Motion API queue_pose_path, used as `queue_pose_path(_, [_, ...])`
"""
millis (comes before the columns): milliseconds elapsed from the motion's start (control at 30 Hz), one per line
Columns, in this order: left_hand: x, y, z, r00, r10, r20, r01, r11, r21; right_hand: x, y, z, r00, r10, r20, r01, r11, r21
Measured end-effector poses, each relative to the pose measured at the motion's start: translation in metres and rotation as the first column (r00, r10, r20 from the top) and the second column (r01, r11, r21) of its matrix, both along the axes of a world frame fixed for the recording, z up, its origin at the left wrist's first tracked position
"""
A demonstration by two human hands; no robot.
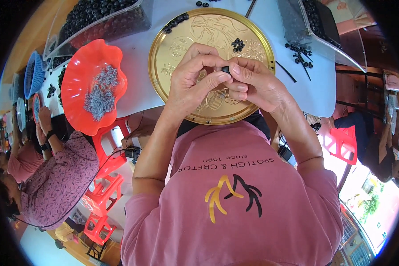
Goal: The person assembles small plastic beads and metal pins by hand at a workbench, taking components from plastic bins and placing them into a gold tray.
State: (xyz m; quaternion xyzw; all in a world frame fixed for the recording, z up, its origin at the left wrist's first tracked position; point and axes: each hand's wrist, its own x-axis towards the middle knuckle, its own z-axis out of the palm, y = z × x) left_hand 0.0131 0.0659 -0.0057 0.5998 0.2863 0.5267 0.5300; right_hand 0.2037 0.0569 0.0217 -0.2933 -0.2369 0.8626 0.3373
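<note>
Both my hands meet over a round gold tray (253, 27) with raised patterns. A small rounded black piece (226, 69) is pinched there. My left hand (198, 77) is closed, its thumb and fingertips pressed against the piece. From the other side, my right hand (256, 83) grips it between thumb and curled fingers. The fingers hide most of the piece, so I cannot tell its exact kind. Beyond my hands lies a little cluster of black pieces (238, 44) on the tray. A row of black pieces (175, 23) rests by its far left rim.
Left of the tray, a red scalloped bowl (77, 84) holds small grey shiny pieces (101, 98). Clear bins (106, 23) (326, 46) of black parts stand at both far sides. Black sprues (300, 60) lie at right. A co-worker (60, 177) sits at left near a blue basket (34, 75).
</note>
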Motion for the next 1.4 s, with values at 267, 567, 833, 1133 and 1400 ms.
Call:
queue_pose_path(267, [-0.007,-0.005,0.0,0.995,0.004,0.102,0.007,0.995,-0.103,0.019,0.009,0.008,0.835,-0.256,0.488,0.039,0.911,0.411])
queue_pose_path(567, [-0.022,-0.004,-0.006,0.992,0.051,0.113,-0.017,0.959,-0.284,0.051,0.036,-0.04,0.373,-0.605,0.703,-0.178,0.697,0.694])
queue_pose_path(833, [-0.018,-0.005,0.001,0.994,0.042,0.106,-0.006,0.947,-0.321,0.023,0.032,-0.046,0.167,-0.792,0.587,-0.566,0.41,0.715])
queue_pose_path(1133, [-0.016,-0.01,0.005,0.994,0.059,0.088,-0.021,0.925,-0.379,0.016,0.03,-0.046,0.132,-0.758,0.639,-0.627,0.435,0.646])
queue_pose_path(1400, [-0.012,-0.01,0.009,0.996,0.06,0.067,-0.027,0.908,-0.418,0.011,0.028,-0.042,0.484,-0.555,0.676,-0.253,0.651,0.716])
